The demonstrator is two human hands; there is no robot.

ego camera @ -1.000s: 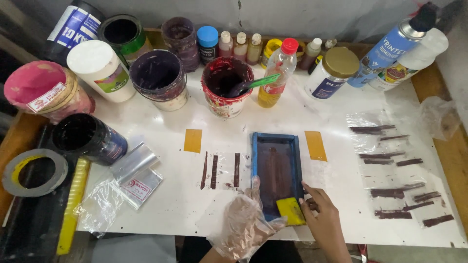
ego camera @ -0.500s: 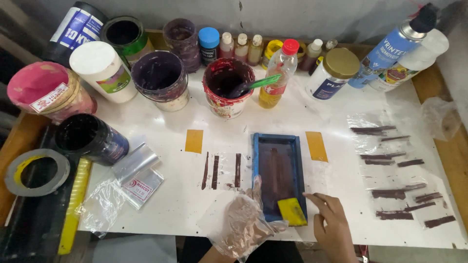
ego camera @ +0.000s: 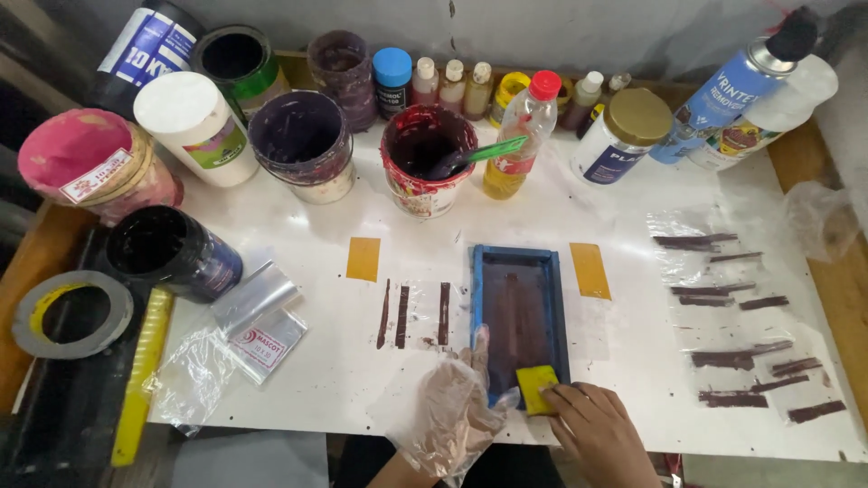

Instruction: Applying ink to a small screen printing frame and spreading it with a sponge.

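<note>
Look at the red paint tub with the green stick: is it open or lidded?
Open: the red paint tub has no lid, and the green stick rests inside on dark paint.

Your screen frame (ego camera: 519, 318) lies on the table (ego camera: 316, 380) near its front edge, between two tape patches (ego camera: 363, 258). Your left hand (ego camera: 452, 411) rests at its near left corner, your right hand (ego camera: 597, 432) at its near right, on the squeegee pad (ego camera: 537, 389). Printed strips (ego camera: 741, 352) lie to your right; paint tubs (ego camera: 427, 167) and bottles stand behind; a tape roll (ego camera: 70, 312) sits far left.
</note>
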